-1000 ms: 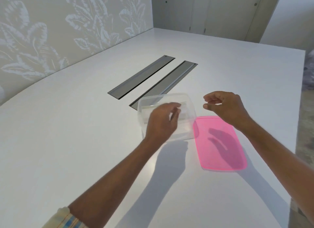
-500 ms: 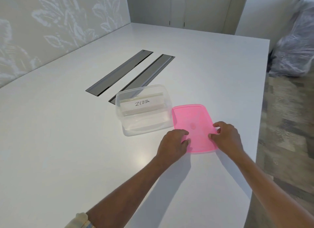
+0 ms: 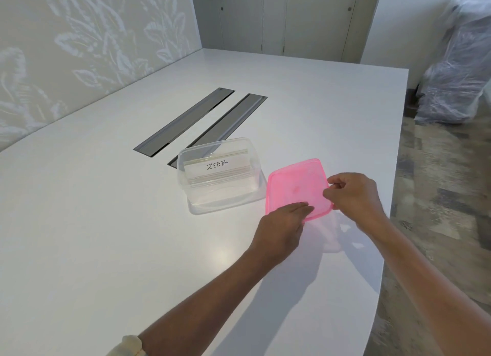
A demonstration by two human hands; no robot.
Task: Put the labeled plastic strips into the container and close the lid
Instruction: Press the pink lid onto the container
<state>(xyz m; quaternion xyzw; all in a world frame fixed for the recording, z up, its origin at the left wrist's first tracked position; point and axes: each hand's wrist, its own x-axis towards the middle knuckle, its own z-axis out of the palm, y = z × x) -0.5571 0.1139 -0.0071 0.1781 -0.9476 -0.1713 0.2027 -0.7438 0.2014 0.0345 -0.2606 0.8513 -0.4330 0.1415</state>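
A clear plastic container [image 3: 221, 199] stands open on the white table. Inside it lean clear plastic strips [image 3: 218, 168], the front one marked "ZEBRA". To its right the pink lid [image 3: 295, 185] is tilted up off the table. My right hand [image 3: 353, 193] pinches the lid's right edge. My left hand [image 3: 281, 228] holds the lid's near edge, fingers on top of it. Both hands are to the right of the container and nearer to me.
Two long grey slots [image 3: 186, 120] are set into the table [image 3: 106, 223] behind the container. The table's right edge runs close to my right arm. A plastic-wrapped bulk [image 3: 457, 71] stands on the floor at the far right. A patterned wall is at left.
Both hands took hold of the pink lid and lifted it off the table, tilting it; earlier the left hand was at the container and the lid lay flat.
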